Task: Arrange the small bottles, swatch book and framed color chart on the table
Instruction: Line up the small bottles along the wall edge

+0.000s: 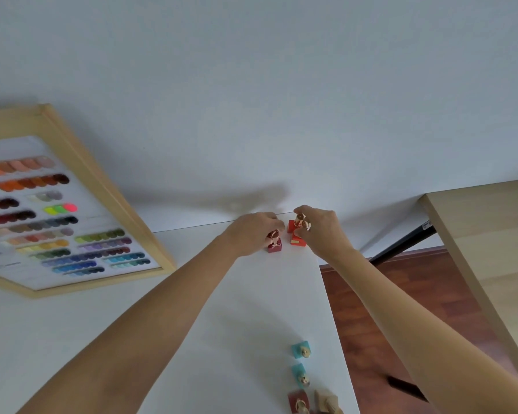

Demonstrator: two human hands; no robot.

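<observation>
Two hands' fingers (277,227) pinching bottles (274,243)

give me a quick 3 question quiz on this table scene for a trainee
1. True or false: the left hand is on a dark red bottle.
2. How many orange-red bottles are at the right hand? A) one B) two C) four
3. Fill in: the framed color chart leans against the ____.

Key
1. True.
2. B: one orange-red bottle in front, another behind it.
3. Wall.
</observation>
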